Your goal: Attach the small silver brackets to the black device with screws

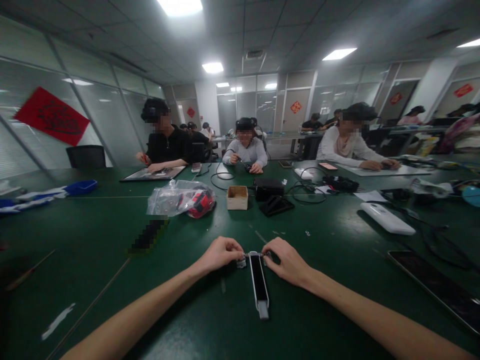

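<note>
On the green table right in front of me lies a long, narrow device [258, 280] with a black face, a white frame and a grey end piece nearest me. At its far left corner my left hand [224, 253] is closed in a pinch on a small grey metal-looking part [241, 262]. Across from it, my right hand [287, 260] pinches a similar small grey part [267, 258] by the far right corner. Both parts sit close against the device; whether they are joined to it I cannot tell. My fingers partly cover them.
Beyond my hands stand a small open box [237, 198], a clear bag with red and black contents [183, 197] and a black case [269, 188]. A white device [387, 218] and a dark tablet [437, 285] lie to the right. Several people work across the table.
</note>
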A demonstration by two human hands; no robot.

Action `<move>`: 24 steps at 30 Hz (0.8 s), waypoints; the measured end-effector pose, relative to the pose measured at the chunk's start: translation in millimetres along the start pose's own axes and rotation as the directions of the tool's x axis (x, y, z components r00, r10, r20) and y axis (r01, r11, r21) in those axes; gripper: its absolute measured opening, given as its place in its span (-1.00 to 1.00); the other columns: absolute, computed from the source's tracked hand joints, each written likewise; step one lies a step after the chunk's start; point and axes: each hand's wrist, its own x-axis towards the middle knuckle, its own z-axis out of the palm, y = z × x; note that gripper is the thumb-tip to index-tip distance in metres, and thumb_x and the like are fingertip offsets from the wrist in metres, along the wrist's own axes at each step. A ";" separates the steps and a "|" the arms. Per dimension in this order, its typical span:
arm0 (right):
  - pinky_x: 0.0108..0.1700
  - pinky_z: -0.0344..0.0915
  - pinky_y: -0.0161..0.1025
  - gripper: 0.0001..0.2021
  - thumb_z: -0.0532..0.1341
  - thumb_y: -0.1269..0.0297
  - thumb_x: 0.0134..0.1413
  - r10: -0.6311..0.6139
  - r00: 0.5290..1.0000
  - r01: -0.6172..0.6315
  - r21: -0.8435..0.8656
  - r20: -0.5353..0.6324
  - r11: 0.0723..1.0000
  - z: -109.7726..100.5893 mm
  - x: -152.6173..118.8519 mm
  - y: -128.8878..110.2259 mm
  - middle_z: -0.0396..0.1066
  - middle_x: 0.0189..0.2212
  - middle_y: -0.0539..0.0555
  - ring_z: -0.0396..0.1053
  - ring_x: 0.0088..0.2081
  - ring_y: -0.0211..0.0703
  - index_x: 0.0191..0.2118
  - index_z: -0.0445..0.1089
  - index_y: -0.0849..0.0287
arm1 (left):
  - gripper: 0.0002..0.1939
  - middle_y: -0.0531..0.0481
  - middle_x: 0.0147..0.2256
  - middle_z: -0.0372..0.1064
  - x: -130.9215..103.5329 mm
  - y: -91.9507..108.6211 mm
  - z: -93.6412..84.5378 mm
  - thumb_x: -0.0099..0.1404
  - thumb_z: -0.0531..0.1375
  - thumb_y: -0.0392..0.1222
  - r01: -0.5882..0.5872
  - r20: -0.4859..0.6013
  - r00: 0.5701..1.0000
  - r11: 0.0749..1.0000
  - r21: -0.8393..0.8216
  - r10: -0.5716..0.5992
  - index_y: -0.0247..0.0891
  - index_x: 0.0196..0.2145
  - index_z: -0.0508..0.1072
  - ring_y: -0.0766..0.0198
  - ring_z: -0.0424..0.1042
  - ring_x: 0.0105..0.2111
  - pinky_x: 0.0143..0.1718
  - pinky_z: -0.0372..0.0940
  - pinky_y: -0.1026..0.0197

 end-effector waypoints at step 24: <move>-0.23 0.28 -0.20 -0.91 0.14 0.37 0.12 -0.034 0.999 0.034 0.020 -0.011 0.999 3.5 -0.8 5.5 0.39 -0.32 0.07 0.30 -0.28 -0.17 -0.27 0.37 0.19 | -0.75 -0.03 -0.36 0.48 0.0 -8.6 4.0 0.10 0.21 -0.15 -0.116 -0.034 0.992 0.989 0.093 0.120 -0.36 -0.28 0.46 0.31 0.38 -0.47 -0.45 0.21 0.33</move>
